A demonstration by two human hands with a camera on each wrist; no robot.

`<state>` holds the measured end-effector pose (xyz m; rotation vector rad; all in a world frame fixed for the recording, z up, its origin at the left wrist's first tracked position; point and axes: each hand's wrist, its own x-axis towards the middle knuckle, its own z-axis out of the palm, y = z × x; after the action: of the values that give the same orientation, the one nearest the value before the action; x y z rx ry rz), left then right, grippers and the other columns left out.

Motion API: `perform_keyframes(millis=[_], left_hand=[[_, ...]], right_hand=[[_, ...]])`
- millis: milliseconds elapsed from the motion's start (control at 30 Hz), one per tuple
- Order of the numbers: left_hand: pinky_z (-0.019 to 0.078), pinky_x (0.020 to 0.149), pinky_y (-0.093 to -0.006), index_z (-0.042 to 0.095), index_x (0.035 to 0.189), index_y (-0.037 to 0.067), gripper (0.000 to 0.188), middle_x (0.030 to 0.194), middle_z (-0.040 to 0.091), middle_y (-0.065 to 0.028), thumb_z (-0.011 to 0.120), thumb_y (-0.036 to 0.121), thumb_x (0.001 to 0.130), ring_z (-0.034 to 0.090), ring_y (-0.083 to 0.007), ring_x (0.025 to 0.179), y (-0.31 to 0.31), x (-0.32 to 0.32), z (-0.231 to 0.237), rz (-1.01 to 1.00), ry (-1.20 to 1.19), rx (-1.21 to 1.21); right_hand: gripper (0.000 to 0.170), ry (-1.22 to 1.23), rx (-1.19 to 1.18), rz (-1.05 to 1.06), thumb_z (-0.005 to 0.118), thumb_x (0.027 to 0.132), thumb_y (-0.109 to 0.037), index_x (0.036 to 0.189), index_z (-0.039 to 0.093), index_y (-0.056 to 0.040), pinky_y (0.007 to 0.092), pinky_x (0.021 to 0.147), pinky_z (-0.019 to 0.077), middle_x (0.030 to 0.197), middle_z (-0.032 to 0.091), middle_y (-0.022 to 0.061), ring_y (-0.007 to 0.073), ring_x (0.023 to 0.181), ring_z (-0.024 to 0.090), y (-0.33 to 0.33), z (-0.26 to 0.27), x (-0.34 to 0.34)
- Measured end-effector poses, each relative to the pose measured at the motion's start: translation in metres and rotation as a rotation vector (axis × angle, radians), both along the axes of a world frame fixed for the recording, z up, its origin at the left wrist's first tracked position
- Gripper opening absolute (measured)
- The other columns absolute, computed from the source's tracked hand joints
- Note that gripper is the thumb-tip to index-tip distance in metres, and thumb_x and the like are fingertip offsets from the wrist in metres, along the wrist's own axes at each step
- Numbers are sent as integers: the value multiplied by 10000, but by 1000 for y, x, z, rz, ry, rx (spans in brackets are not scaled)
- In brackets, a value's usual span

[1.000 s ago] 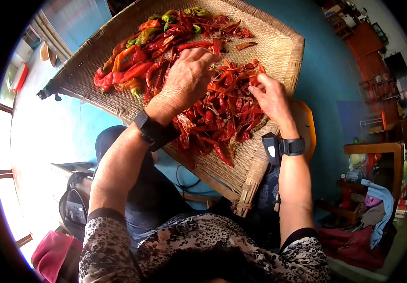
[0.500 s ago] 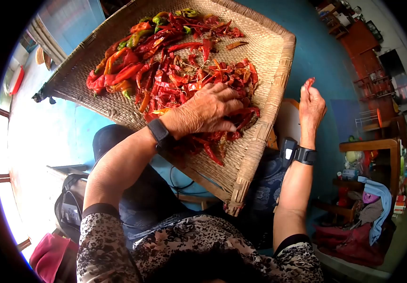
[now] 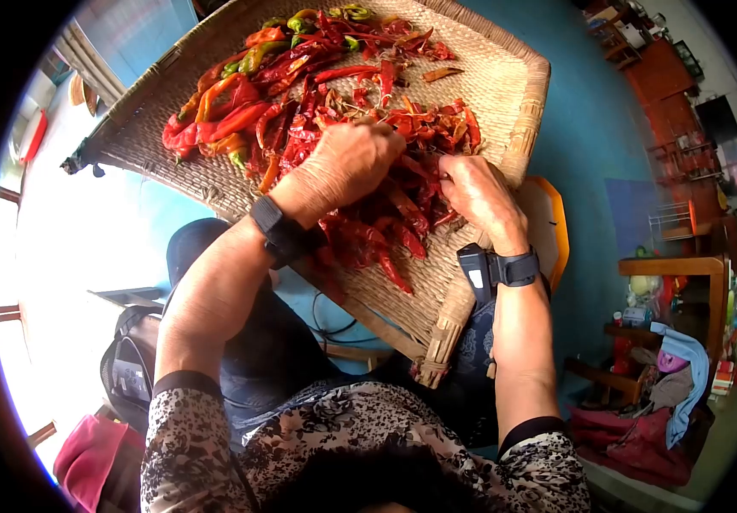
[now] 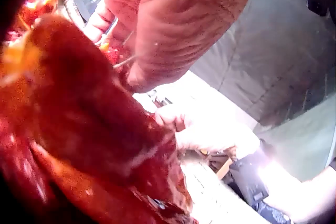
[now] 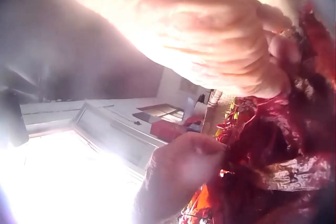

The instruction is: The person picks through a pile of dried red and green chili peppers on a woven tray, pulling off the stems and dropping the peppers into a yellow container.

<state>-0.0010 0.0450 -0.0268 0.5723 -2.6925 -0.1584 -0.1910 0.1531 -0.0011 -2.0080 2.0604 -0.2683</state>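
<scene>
Dried red chili peppers [image 3: 398,209] lie heaped on a woven basket tray [image 3: 492,94]. My left hand [image 3: 347,158], back upward, reaches over the middle of the heap with its fingers curled. In the left wrist view, a red chili pepper with a thin stem [image 4: 113,56] shows between its thumb and fingers. At the heap's right side, my right hand [image 3: 479,192] has its fingertips down among the peppers. The right wrist view shows its thumb and bent fingers pinching a dark red chili pepper [image 5: 273,106]. A large pepper [image 4: 94,108] fills the left wrist view's foreground.
Fresher red, orange and green peppers [image 3: 231,111] lie at the tray's far left. The tray's near corner [image 3: 432,363] lies over the person's lap. An orange-rimmed container [image 3: 552,231] stands under the right forearm. A wooden chair with cloths [image 3: 676,376] is at the right.
The right hand went out past the tray's right edge with a red piece, then came back to the heap without it. The left hand shifted right and nearer, then back up the heap.
</scene>
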Motion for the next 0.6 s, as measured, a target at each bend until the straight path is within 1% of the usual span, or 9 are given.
perform_keyframes(millis=[100,200,233,333,400,467,500,533,600], left_hand=[[518,599,-391,591,875,91,101,797,631,-85,536,173,893,640,-278,738,-14,11,13,174,-10,173],[515,659,-402,603,909,81,118,820,638,-109,579,191,874,635,-308,768,-16,19,21,195,118,171],[515,659,-402,603,909,81,118,820,638,-109,579,191,874,635,-308,768,-16,20,20,194,118,174],[513,679,-407,605,958,69,146,862,637,-125,600,176,858,629,-320,777,-17,19,17,170,136,181],[512,686,-410,602,1008,60,193,901,623,-141,616,168,850,625,-327,795,-15,14,14,129,178,197],[508,728,-398,599,1042,66,228,951,607,-129,635,167,841,607,-313,856,-10,9,14,82,200,146],[502,756,-390,601,1046,67,243,982,596,-119,651,165,829,589,-300,894,-8,4,11,40,229,38],[497,783,-381,602,1049,69,258,1013,584,-109,666,164,818,571,-288,931,-5,-1,9,-1,259,-70],[478,841,-377,582,1161,107,404,1093,568,-85,699,187,783,529,-264,1012,2,-12,2,-129,256,-75]], right_hand=[[92,-126,-213,97,623,779,-26,791,543,17,438,620,465,779,595,222,409,720,584,-7,-3,4],[141,-463,-347,-7,673,836,-112,954,640,-42,320,610,504,823,683,106,192,706,656,-7,-4,0],[152,-490,-441,-17,675,847,-128,978,657,-54,275,591,489,788,679,54,120,678,622,-6,-3,-5],[148,-429,-522,-273,630,885,-183,947,670,-55,260,591,474,752,658,23,78,670,582,3,7,-29],[162,-317,-690,-415,597,895,-183,950,666,-46,305,617,498,805,692,96,171,706,656,12,2,-58],[205,67,-856,-475,589,912,-202,1018,652,-38,289,610,490,764,671,74,153,655,621,27,-3,-87],[207,127,-891,-512,570,917,-213,1015,645,-47,337,660,505,801,686,125,253,677,652,36,-2,-95],[187,240,-718,-642,593,895,-200,1007,646,-60,375,700,507,870,678,146,325,750,644,48,1,-101],[175,615,-642,-641,633,855,-160,1001,645,-63,400,734,501,920,650,153,344,807,620,61,0,-99]])
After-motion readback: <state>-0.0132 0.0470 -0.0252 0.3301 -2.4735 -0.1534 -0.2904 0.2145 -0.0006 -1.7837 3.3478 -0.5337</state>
